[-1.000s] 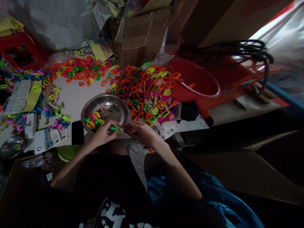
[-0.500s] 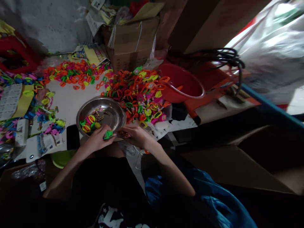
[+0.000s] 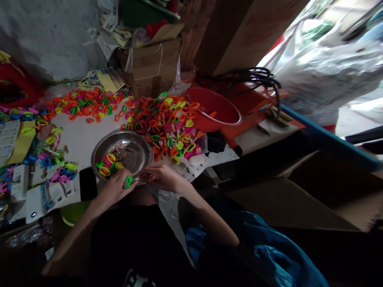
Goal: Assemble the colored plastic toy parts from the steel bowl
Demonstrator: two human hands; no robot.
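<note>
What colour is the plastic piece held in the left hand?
The plastic piece in the left hand is bright green; the head view shows it.

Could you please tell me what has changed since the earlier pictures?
The view swung right, so the metal bowl appears further left and lower. Nothing was visibly taken or let go: the left hand still holds the green toy, the right hand small patterned pieces.

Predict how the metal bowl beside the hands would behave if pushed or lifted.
The metal bowl looks smooth and shiny, so it is probably stiff and perhaps slippery. The colourful pieces inside bunch toward the picture's left, so lifting might tilt it that way and make them slide.
</note>
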